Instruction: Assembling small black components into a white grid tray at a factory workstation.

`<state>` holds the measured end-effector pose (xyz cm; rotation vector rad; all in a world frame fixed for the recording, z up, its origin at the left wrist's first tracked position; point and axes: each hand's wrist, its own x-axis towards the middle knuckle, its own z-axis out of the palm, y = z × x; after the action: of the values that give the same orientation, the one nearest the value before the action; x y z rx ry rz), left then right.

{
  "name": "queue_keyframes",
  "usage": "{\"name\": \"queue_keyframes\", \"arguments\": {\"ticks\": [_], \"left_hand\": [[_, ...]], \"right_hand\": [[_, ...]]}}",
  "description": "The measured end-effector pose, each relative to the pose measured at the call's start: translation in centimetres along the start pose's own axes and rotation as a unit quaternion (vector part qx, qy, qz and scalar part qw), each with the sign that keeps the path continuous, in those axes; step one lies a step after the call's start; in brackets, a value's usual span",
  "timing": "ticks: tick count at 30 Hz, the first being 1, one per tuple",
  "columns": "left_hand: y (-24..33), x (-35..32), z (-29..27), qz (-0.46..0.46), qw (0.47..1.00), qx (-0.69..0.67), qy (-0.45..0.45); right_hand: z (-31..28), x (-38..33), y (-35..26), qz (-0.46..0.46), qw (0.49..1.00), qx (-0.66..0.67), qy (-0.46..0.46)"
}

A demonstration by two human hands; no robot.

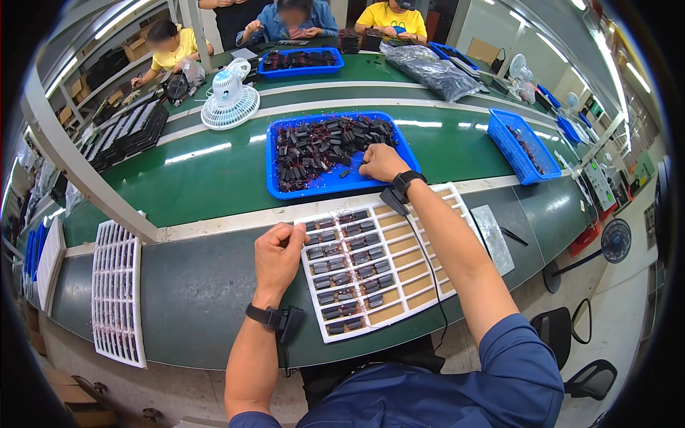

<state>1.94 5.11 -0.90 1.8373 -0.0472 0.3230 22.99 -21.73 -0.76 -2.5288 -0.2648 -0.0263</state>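
A white compartment tray (428, 285) lies on the green bench in front of me, its left columns filled with small black parts with red wires. My left hand (277, 255) rests at the tray's left edge, fingers curled loosely against the rim. My right hand (382, 162) reaches into the blue tray (275, 187) beyond it, fingers closed down on the heap of black wired parts (321, 146); whether it grips one is hidden. Both wrists wear black bands.
A second white grid tray (118, 292) lies at the left. A small white fan (230, 100) stands behind the blue tray. More blue baskets (519, 146) sit to the right. A grey plate (492, 239) lies beside my tray. Other people work across the bench.
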Motion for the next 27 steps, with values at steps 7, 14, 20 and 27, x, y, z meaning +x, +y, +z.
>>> {"name": "queue_keyframes", "arguments": {"ticks": [7, 14, 20, 27], "left_hand": [[-0.6, 0.0, -0.1, -0.002, 1.000, -0.009, -0.001], [0.7, -0.4, 0.1, -0.019, 0.994, -0.104, -0.019], [4.9, -1.5, 3.1, -0.042, 0.964, -0.257, -0.056], [5.0, -2.5, 4.8, -0.028, 0.955, -0.281, -0.094]], "right_hand": [[-0.5, -1.3, -0.7, -0.002, 0.974, 0.225, 0.013], [-1.2, -6.4, -3.2, -0.003, 0.886, 0.463, 0.037], [-2.3, -16.4, -7.3, -0.028, 0.869, 0.492, -0.038], [-0.7, -20.7, -8.1, -0.077, 0.864, 0.498, -0.004]]}}
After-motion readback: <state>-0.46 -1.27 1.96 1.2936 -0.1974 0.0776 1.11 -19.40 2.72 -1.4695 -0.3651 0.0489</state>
